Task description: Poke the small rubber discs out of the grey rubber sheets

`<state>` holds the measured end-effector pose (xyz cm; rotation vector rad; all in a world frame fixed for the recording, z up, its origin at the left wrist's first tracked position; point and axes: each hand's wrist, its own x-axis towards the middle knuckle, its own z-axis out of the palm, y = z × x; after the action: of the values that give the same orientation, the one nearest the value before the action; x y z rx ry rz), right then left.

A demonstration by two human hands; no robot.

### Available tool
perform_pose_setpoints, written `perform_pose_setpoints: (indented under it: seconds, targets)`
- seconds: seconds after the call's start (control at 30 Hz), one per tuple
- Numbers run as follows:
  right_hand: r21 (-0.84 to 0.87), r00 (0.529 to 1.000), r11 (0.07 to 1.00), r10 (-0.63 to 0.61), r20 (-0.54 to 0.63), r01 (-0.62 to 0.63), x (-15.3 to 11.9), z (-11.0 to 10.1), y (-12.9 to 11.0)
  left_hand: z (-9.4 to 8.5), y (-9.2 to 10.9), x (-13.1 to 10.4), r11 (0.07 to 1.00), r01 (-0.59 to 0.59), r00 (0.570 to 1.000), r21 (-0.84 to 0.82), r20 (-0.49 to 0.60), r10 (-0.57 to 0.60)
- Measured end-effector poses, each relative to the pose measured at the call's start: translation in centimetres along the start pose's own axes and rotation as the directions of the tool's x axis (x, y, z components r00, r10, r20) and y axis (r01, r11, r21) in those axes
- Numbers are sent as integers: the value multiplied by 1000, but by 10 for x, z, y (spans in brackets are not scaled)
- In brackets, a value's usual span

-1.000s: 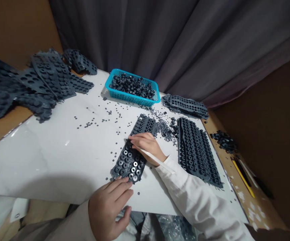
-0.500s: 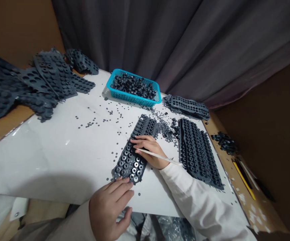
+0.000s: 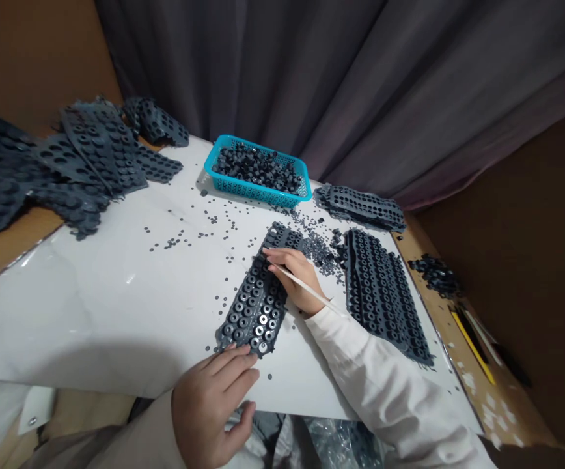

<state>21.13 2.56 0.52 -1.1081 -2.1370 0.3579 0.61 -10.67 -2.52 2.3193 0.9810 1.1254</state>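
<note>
A dark grey rubber sheet (image 3: 248, 306) with rows of round, holed studs lies slanted on the white table. My left hand (image 3: 219, 397) rests its fingertips on the sheet's near end, fingers spread and holding nothing. Over the sheet's upper part, my right hand (image 3: 295, 277) grips a thin white stick (image 3: 306, 286). The stick's tip, near my fingertips, is hard to make out. Small grey discs (image 3: 319, 251) lie scattered just beyond my right hand.
A turquoise basket (image 3: 258, 191) of small dark parts stands at the back. More studded sheets lie at the right (image 3: 385, 293), back right (image 3: 360, 207) and left (image 3: 101, 150). A yellow tool (image 3: 472, 345) and a dark pile of parts (image 3: 433, 275) are at the right edge.
My right hand has moved up along the sheet with the white stick, uncovering more studs. My left hand has stayed at the near end. The view has shifted slightly.
</note>
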Motion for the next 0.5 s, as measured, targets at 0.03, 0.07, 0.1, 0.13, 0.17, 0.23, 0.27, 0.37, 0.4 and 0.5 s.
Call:
perform_pose_setpoints:
  seconds: [0.03, 0.07, 0.1, 0.13, 0.17, 0.23, 0.27, 0.37, 0.4, 0.5]
  targets:
    - [24, 1000, 1000, 13, 0, -13, 0, -2, 1, 0, 0, 0, 1000, -5, 1000, 1, 6, 5]
    - [48, 1000, 999, 21, 4, -22, 0, -3, 1, 0, 0, 0, 1000, -5, 1000, 1, 5, 5]
    - [69, 1000, 997, 29, 9, -29, 0, -4, 2, 0, 1, 0, 1000, -6, 1000, 1, 1, 6]
    - [86, 999, 995, 39, 10, -39, -1, -5, 2, 0, 1, 1, 1000, -3, 1000, 0, -11, 3]
    - [98, 999, 994, 50, 11, -50, -1, -5, 2, 0, 2, 1, 1000, -2, 1000, -1, -25, 2]
    - [114, 998, 991, 62, 20, -64, -3, -5, 3, 1, 3, 1, 1000, 0, 999, -4, -36, 0]
    - [122, 998, 990, 62, 30, -65, -3, -5, 3, 2, 3, 1, 1000, 4, 999, -4, -41, -4]
    - [144, 997, 988, 45, 61, -53, -4, -3, 3, 2, 3, 1, 1000, 8, 999, -1, -37, -9]
    - [148, 997, 988, 40, 67, -49, -4, -3, 3, 1, 3, 2, 1000, 6, 999, 0, -35, -6]
    - [137, 996, 990, 35, 79, -46, -4, -2, 4, 0, 4, 3, 1000, -2, 999, 1, -37, 2]
